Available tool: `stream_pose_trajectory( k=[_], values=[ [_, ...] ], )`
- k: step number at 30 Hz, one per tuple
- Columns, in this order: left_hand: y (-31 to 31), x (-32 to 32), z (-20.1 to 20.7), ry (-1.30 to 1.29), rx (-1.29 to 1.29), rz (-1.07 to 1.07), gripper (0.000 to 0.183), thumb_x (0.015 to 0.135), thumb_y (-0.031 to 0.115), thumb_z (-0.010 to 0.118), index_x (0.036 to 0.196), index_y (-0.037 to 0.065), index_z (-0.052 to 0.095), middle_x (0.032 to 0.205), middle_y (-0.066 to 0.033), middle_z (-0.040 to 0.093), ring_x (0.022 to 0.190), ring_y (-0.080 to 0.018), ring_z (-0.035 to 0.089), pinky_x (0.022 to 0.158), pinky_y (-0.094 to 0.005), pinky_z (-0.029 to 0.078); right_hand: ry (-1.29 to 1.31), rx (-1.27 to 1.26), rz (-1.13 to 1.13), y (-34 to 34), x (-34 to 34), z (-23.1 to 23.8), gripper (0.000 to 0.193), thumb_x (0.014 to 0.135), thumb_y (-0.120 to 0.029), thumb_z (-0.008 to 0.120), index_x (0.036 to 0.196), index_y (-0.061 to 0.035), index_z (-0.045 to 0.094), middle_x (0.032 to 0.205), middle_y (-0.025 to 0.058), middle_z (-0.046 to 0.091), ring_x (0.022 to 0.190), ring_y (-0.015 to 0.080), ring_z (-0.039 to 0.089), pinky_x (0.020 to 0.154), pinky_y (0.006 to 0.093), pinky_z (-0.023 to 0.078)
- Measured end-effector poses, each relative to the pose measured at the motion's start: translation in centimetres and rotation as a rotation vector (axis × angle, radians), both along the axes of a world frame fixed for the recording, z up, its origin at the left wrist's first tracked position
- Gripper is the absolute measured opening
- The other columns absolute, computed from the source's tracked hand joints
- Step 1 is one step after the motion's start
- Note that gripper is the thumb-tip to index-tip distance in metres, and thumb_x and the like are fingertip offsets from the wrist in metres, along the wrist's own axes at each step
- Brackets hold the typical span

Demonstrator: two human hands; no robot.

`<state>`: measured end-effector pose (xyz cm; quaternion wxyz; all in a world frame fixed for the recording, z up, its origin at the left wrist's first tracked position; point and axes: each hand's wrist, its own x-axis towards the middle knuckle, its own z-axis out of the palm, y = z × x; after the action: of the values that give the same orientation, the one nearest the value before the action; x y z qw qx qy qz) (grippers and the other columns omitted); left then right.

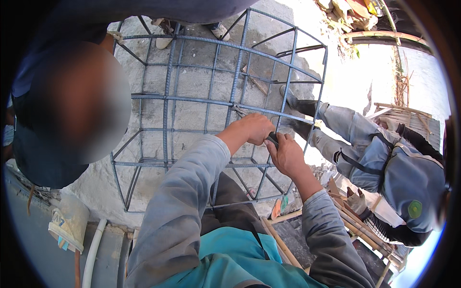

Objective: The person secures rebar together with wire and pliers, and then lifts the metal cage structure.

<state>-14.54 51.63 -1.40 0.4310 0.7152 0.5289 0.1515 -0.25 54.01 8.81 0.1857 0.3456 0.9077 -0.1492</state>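
**Close Work With Big Gaps Around**

A big box-shaped cage of blue-grey, ridged metal bars (206, 101) lies below and around both grips. Between its bars are wide gaps, and rough grey ground (192, 115) shows through. One long bar runs just past the left grip (257, 128), and another runs nearer the body. To the right, past the cage's edge, stands a person in blue-grey work clothes (357, 144). To the left, a person in a dark top (72, 21) leans in close.

The right grip (286, 153) pinches a short black handle (272, 139), right beside the left grip. The left grip's fingers bend inward; I cannot tell what they hold. Just beyond it, a thin, pale tie (238, 112) sits where two bars cross.
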Motion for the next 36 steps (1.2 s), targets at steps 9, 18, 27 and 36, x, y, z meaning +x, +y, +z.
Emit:
stream_pose_trajectory(
  k=[9,18,27,36],
  values=[
    [-4.5,1.7,-3.7,0.073,0.469,0.159,0.024,0.075,0.011,0.065,0.099,0.014,0.068,0.096,-0.0034,0.066,0.101,-0.0240,0.062,0.097,-0.0465,0.044,0.356,-1.072,-1.460,-4.3,3.8,-4.8,0.058,0.096,-0.057,0.039,0.097,-0.0016,0.056,0.072,0.0118,0.063,0.057,0.0219,0.063,0.048,0.0279,0.042],
    [-2.0,0.3,-0.6,0.287,-0.047,-0.195,0.030,0.070,0.005,0.066,0.096,0.019,0.073,0.088,-0.0076,0.070,0.091,-0.0294,0.066,0.087,-0.0419,0.046,0.073,-0.387,-0.239,-3.1,1.7,-3.2,0.043,0.098,-0.039,0.046,0.108,0.0026,0.050,0.094,0.0216,0.066,0.084,0.0298,0.068,0.069,0.0351,0.052],
    [-9.6,4.4,-2.8,-1.763,-0.843,1.375,0.054,0.093,0.036,0.057,0.130,-0.001,0.043,0.119,-0.0199,0.060,0.106,-0.0293,0.062,0.090,-0.0416,0.053,0.632,-1.440,-1.458,-7.5,2.5,-7.3,0.032,0.097,-0.033,0.048,0.097,-0.0025,0.056,0.079,0.0190,0.068,0.060,0.0252,0.067,0.044,0.0279,0.048],
    [-5.6,7.0,-2.9,-2.258,-0.476,1.437,0.046,0.101,0.036,0.035,0.122,-0.002,0.050,0.120,-0.0201,0.060,0.113,-0.0308,0.059,0.086,-0.0401,0.052,0.105,-0.193,-0.204,0.7,-0.1,-2.7,0.035,0.090,-0.028,0.054,0.084,0.0055,0.063,0.077,0.0283,0.063,0.073,0.0474,0.061,0.068,0.0510,0.049]
  ],
)
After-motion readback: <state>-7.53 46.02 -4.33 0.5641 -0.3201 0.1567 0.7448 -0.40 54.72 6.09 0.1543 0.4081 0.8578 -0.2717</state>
